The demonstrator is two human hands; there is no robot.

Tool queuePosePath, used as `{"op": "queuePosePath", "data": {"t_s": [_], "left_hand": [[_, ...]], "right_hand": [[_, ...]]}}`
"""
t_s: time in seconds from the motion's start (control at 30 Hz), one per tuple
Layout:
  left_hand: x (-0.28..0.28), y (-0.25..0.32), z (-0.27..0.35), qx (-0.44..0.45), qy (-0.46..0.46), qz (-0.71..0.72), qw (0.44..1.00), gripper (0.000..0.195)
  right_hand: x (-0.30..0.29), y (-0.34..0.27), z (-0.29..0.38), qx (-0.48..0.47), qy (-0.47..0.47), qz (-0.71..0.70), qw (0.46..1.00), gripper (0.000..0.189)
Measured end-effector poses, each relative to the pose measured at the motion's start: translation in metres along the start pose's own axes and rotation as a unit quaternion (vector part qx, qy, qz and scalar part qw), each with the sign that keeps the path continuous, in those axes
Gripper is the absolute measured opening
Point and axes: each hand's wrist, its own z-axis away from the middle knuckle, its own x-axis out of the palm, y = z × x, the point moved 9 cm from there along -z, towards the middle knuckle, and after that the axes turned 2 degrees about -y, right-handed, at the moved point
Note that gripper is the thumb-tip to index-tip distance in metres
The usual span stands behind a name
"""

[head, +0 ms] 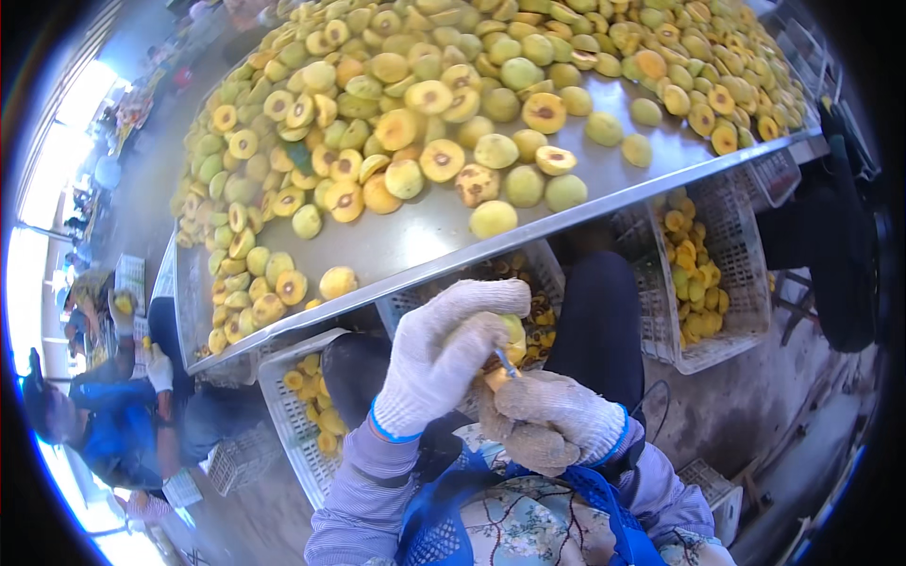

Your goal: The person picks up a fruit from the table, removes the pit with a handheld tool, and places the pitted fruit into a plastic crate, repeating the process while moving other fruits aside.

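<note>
My left hand (442, 357), in a white knit glove, grips a yellow-green stone fruit (517, 334), likely a peach. The fingers cover most of it. My right hand (541, 417), its glove stained brown, is closed around a small hand tool (507, 363). The tool's thin metal shaft points up at the underside of the fruit; its tip is hidden. Both hands are close together above my lap, just short of the metal table (439, 247). Many whole and halved yellow fruits (396, 127) are heaped on that table, some halves with the stone showing.
Below the table edge, a crate (552, 265) of dark scraps stands between my knees. Plastic crates with yellow fruit pieces stand at left (283, 403) and right (747, 283). A gloved person (117, 424) works at left. The table's raised metal rim (601, 201) runs before me.
</note>
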Motion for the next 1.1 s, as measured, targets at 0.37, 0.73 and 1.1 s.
{"op": "queuePosePath", "data": {"t_s": [0.37, 0.73, 1.1], "left_hand": [[-0.009, 0.025, 0.006, 0.144, 0.060, -0.196, 0.968, 0.029], [-0.045, -0.033, 0.021, 0.002, 0.203, 0.084, 0.975, 0.065], [-0.050, -0.047, 0.018, 0.014, 0.152, 0.330, 0.931, 0.066]], "right_hand": [[0.014, -0.003, -0.002, 0.007, -0.030, 0.034, 0.999, 0.035], [0.023, 0.004, -0.014, -0.018, -0.092, 0.095, 0.991, 0.041], [0.010, -0.037, -0.005, -0.130, 0.129, 0.172, 0.968, 0.024]]}}
